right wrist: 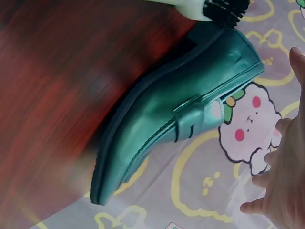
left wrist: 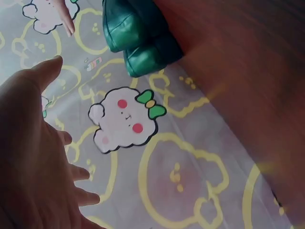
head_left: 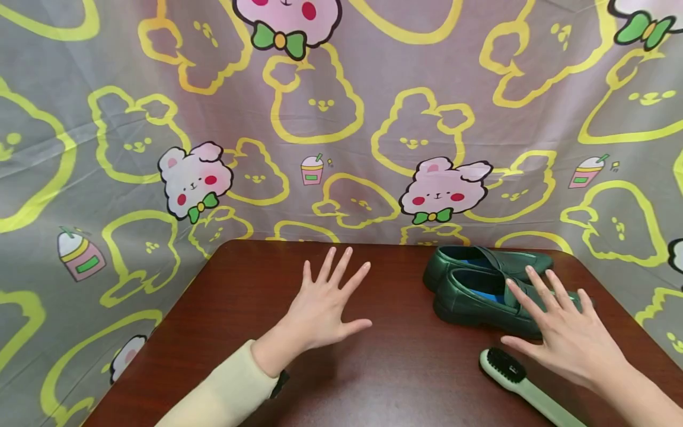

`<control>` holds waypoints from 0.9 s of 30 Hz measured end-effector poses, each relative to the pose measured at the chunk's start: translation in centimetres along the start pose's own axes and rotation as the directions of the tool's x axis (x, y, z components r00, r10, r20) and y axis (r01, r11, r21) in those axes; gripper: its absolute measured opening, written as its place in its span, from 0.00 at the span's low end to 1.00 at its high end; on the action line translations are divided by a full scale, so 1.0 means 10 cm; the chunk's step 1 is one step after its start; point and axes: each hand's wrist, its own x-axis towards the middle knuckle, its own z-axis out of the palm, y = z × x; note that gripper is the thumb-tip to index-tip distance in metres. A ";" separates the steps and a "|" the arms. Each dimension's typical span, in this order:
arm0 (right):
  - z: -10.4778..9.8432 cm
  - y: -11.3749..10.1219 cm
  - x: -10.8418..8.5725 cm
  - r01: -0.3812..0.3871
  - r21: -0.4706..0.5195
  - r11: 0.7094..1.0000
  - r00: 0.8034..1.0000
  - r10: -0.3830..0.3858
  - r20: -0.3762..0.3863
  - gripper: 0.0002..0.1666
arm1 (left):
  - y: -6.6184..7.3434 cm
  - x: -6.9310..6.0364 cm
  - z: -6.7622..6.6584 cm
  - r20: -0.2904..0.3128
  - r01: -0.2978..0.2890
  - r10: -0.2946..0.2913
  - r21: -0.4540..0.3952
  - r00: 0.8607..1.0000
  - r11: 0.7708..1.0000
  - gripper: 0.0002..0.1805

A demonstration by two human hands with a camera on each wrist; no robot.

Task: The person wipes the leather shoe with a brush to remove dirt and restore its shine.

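Observation:
Two dark green loafers (head_left: 480, 299) stand side by side on the right of the table, toes pointing right; their heels (left wrist: 143, 52) show in the left wrist view. Below them lies a brush (head_left: 533, 391) with a pale green handle and black bristles, also partly seen at the top of the right wrist view. My left hand (head_left: 322, 308) hovers over the middle of the table, fingers spread, holding nothing. My right hand (head_left: 573, 332) is spread in the air in front of the nearer loafer, hiding its toe, above the brush handle, and holds nothing.
The brown wooden table (head_left: 395, 367) has rounded far corners. Right behind it and at both sides hangs a grey cloth (head_left: 341, 160) printed with yellow outlines and white cartoon animal heads.

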 end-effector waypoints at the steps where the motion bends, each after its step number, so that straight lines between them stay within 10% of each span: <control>1: 0.01 0.01 -0.01 -0.001 -0.005 1.000 1.000 0.001 -0.001 0.65 | 0.02 0.02 0.02 0.005 -0.002 0.002 -0.004 1.000 1.000 0.53; 27: 0.20 0.28 -0.38 -0.083 -0.052 0.995 0.996 0.085 0.039 0.71 | 0.67 0.82 0.48 0.090 -0.079 0.078 0.011 0.993 0.997 0.54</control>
